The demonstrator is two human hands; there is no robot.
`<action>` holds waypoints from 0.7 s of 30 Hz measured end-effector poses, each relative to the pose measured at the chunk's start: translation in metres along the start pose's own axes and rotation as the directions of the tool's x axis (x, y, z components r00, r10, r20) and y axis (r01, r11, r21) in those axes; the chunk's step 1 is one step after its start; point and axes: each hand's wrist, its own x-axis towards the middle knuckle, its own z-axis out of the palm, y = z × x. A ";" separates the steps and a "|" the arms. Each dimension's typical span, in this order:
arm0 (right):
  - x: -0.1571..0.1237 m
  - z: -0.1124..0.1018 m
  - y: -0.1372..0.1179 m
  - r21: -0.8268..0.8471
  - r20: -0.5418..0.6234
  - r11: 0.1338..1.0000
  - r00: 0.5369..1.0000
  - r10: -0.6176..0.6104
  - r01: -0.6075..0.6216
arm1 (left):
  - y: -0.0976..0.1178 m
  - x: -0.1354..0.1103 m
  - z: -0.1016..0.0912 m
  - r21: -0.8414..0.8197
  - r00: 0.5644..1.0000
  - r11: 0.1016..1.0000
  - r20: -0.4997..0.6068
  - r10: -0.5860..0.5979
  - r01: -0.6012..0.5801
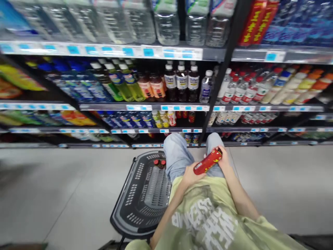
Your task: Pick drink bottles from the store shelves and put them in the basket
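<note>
A tall red drink can [208,161] with yellow markings lies slanted across my lap, its dark end up to the right. My left hand [191,174] is closed around its lower end. At the upper end, my right hand [223,157] grips it with fingers partly hidden behind it. To the left of my legs stands a black and grey shopping basket [131,194]. Inside it, at the far end, are two bottles with red caps [159,162].
Store shelves [145,107] full of drinks run across in front of my knees. They hold dark bottles [181,81], red-capped water bottles [241,91], large clear bottles [168,26] and red boxes [257,22]. Grey tiled floor [281,180] extends on both sides.
</note>
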 end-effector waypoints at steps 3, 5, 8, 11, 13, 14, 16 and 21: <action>-0.022 0.025 -0.004 -0.093 0.084 0.996 0.996 -0.006 0.014 | 0.012 -0.014 -0.002 0.203 0.997 0.977 0.032 0.067 -0.072; -0.043 0.048 -0.001 -0.220 0.154 0.971 0.986 -0.062 0.095 | 0.022 -0.021 -0.001 0.242 0.991 0.964 -0.050 0.125 -0.109; -0.085 0.087 0.010 -0.436 0.248 0.852 0.949 -0.195 0.289 | 0.037 -0.028 -0.002 0.233 0.923 0.958 -0.305 0.233 -0.165; -0.124 0.119 0.020 -0.509 0.463 0.709 0.850 -0.254 0.488 | 0.045 -0.040 -0.018 0.187 0.810 0.962 -0.521 0.270 -0.200; -0.139 0.131 0.025 -0.460 0.648 0.664 0.734 -0.203 0.589 | 0.044 -0.051 -0.039 0.104 0.751 0.974 -0.623 0.220 -0.200; -0.142 0.134 0.028 -0.441 0.724 0.645 0.672 -0.156 0.624 | 0.041 -0.057 -0.051 0.041 0.719 0.980 -0.674 0.170 -0.194; -0.140 0.135 0.041 -0.456 0.818 0.595 0.575 -0.013 0.661 | 0.033 -0.069 -0.077 -0.115 0.640 0.976 -0.767 0.031 -0.184; -0.133 0.123 0.112 -0.555 0.831 0.516 0.416 0.369 0.652 | 0.014 -0.095 -0.119 -0.399 0.456 0.881 -0.853 -0.255 -0.254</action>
